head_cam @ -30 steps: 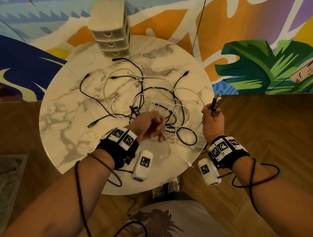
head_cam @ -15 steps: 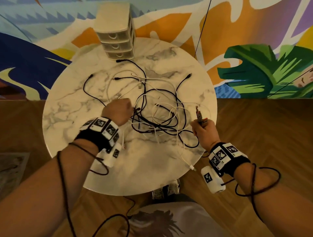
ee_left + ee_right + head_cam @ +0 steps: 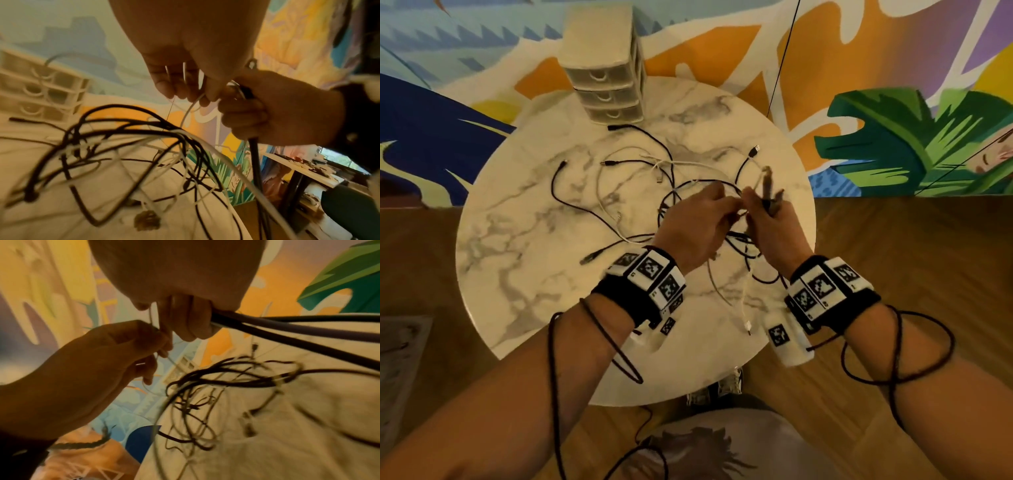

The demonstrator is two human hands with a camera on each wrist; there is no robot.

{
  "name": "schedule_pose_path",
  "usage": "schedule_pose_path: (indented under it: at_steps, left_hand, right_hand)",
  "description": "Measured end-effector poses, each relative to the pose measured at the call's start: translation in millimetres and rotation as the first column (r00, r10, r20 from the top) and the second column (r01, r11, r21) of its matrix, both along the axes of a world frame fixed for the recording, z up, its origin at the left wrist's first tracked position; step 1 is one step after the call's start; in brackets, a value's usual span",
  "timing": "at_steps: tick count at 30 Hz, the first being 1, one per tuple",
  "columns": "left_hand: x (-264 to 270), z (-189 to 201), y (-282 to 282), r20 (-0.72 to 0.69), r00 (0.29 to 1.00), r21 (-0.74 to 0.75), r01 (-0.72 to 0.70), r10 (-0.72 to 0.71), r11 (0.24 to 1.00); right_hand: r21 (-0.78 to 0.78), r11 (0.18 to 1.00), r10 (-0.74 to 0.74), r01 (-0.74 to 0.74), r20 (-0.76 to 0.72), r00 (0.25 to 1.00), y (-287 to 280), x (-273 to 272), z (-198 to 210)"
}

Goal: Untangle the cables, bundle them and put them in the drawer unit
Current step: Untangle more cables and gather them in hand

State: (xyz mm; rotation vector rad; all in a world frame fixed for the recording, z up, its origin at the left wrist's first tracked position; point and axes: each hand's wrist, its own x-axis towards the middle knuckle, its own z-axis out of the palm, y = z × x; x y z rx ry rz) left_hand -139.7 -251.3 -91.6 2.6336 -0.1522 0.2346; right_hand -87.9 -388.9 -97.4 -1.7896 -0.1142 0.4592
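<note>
A tangle of black and white cables [image 3: 681,192] lies on the round marble table [image 3: 524,260]. My left hand [image 3: 702,219] is raised over the tangle and pinches a thin white cable [image 3: 187,113] between its fingertips. Right beside it, my right hand [image 3: 774,219] grips a small bunch of cable ends [image 3: 767,185], with black cables [image 3: 287,327] running out of the fist. The two hands touch at the fingertips. The beige three-drawer unit [image 3: 602,65] stands at the table's far edge with all drawers closed.
Loose plug ends lie spread across the table's far and left parts [image 3: 561,168]. A white plug [image 3: 748,325] lies near the front edge. A painted wall rises behind the table, wooden floor [image 3: 911,246] lies around it, and my shoes [image 3: 719,390] show below.
My left hand has moved right from the tangle's left side and met the right hand. The right hand, still holding its cable ends, has come inward over the table. Part of the tangle is lifted.
</note>
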Motion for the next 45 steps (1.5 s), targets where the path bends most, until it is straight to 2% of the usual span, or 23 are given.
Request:
schedule_pose_path:
  at_steps: [4,6,9,14,19,22,25,27,29,31,34,37,39,40,42,44,45]
  left_hand:
    - [-5,-13,-1,-0.024,0.996,-0.083,-0.083,0.081,0.993]
    - [-10,-31,3,-0.066,0.977,-0.125,-0.210,0.203,0.970]
    - [-15,-47,6,-0.219,0.905,-0.195,-0.407,0.365,0.892]
    - [-10,-44,11,-0.186,0.918,-0.031,-0.362,0.351,0.932]
    - [-29,-67,20,-0.293,0.911,0.043,-0.290,0.290,0.956]
    - [-32,-70,23,-0.319,0.904,0.000,-0.301,0.285,0.954]
    - [-25,-56,35,-0.309,0.894,-0.148,-0.383,0.325,0.912]
    - [-23,-44,43,-0.284,0.893,-0.257,-0.422,0.350,0.869]
    - [-26,-35,44,-0.251,0.908,-0.297,-0.401,0.335,0.866]
    - [-28,-32,43,-0.237,0.923,-0.291,-0.366,0.304,0.884]
    - [-30,-33,49,-0.267,0.904,-0.335,-0.413,0.335,0.847]
    - [-29,-30,55,-0.311,0.873,-0.387,-0.478,0.376,0.789]
    - [-26,-31,58,-0.347,0.844,-0.406,-0.529,0.410,0.745]
    - [-26,-29,58,-0.360,0.830,-0.433,-0.553,0.425,0.712]
    - [-25,-26,61,-0.337,0.825,-0.463,-0.565,0.455,0.683]
    - [-26,-22,65,-0.279,0.836,-0.424,-0.548,0.472,0.721]
    - [-25,-18,68,-0.250,0.841,-0.394,-0.540,0.479,0.744]
  right_hand:
    - [-0.098,0.990,0.112,-0.103,0.085,0.990,19,0,22]
    - [-0.087,0.988,0.134,-0.127,0.081,0.988,21,-3,29]
    - [-0.046,0.984,0.178,-0.174,0.091,0.980,24,-5,34]
    - [0.099,0.982,0.145,-0.161,0.150,0.978,29,2,48]
    - [0.356,0.923,0.087,-0.146,0.177,0.980,36,15,82]
    - [0.458,0.879,0.076,-0.132,0.138,0.987,36,18,86]
    - [0.488,0.868,0.067,-0.092,0.068,0.995,31,9,62]
    - [0.354,0.929,0.098,-0.109,0.050,0.994,26,0,32]
    - [0.029,0.980,0.196,-0.198,0.062,0.979,24,-5,-1]
    - [-0.209,0.929,0.319,-0.304,0.042,0.947,21,-7,-24]
    - [-0.231,0.904,0.374,-0.360,0.019,0.927,15,-8,-36]
    - [-0.119,0.949,0.293,-0.293,-0.018,0.956,7,-7,-49]
    - [-0.111,0.944,0.304,-0.312,-0.079,0.949,4,-6,-57]
    - [-0.178,0.914,0.351,-0.365,-0.103,0.931,4,-7,-58]
    - [-0.382,0.780,0.485,-0.496,-0.132,0.864,2,-9,-57]
    - [-0.509,0.644,0.588,-0.571,-0.148,0.795,0,-14,-59]
    - [-0.529,0.610,0.612,-0.590,-0.158,0.775,-1,-17,-62]
